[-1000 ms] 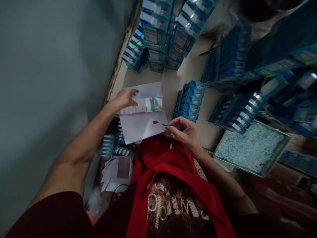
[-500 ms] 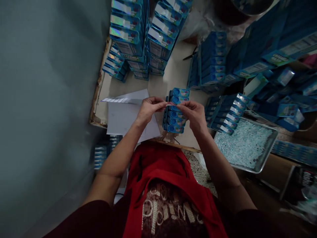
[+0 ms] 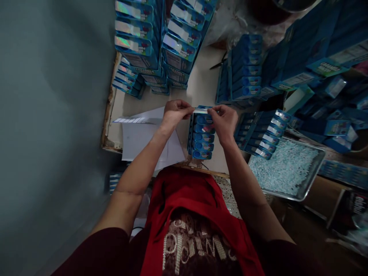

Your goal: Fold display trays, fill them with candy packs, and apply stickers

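Observation:
Stretched between my two hands is a small pale sticker strip [image 3: 201, 110]. My left hand [image 3: 176, 113] pinches its left end, and my right hand [image 3: 222, 120] pinches the right end. Just under the strip a row of small blue boxes [image 3: 202, 138] lies side by side on the table. The strip is over the far end of this row; whether it touches a box I cannot tell. To the left of the row are white paper sheets [image 3: 140, 142], with a sheet of shiny stickers [image 3: 135, 120] on top.
Tall stacks of blue boxes [image 3: 135, 46] stand at the back left of the table [image 3: 198, 73]. More box bundles [image 3: 247, 69] stand at the back right. A metal tray [image 3: 309, 188] of pale blue pieces sits at the right. A dark pointed tool [image 3: 215, 66] lies behind.
Both hands have moved slightly away from my body, toward the far end of the box row. The strip now lies flatter and shows more fully between the fingers.

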{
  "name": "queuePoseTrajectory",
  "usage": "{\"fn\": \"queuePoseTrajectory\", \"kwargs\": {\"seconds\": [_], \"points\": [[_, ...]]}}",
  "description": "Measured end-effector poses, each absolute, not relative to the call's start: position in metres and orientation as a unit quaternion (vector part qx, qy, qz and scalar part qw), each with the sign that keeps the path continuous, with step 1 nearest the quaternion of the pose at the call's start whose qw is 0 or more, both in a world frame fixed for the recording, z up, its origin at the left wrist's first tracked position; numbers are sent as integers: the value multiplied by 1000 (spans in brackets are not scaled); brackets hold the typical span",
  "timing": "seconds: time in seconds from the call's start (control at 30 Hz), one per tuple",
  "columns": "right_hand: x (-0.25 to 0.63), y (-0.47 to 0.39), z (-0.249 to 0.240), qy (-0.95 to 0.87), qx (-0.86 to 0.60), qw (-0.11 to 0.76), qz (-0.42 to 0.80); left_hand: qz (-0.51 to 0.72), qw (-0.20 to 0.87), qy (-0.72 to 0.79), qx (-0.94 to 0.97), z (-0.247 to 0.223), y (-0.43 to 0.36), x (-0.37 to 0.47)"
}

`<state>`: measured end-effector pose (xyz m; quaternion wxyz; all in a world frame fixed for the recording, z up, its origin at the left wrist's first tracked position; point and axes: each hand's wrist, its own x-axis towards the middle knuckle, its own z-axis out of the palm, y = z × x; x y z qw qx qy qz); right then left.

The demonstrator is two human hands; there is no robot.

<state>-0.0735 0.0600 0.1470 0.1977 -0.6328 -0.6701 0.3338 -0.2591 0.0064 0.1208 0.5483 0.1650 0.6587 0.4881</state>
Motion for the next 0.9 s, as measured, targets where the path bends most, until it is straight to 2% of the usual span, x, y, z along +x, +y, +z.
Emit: {"fn": "queuePoseTrajectory", "kwargs": {"seconds": [0.33, 0.5, 0.6, 0.7, 0.77, 0.9], "points": [[-77, 64, 140, -661, -652, 168, 331, 476, 583, 640, 153, 101, 10, -259], [-69, 69, 129, -605, -657, 239, 381, 471, 626, 618, 70, 76, 8, -238], [-63, 69, 134, -572, -632, 261, 452, 450, 555, 697, 64, 67, 0, -234], [-59, 65, 152, -544, -626, 289, 479, 462, 404, 779, 124, 81, -16, -240], [-61, 60, 165, -538, -618, 310, 481, 496, 366, 766, 182, 105, -30, -241], [-74, 53, 179, -532, -593, 339, 501, 524, 523, 632, 228, 153, -54, -225]]}}
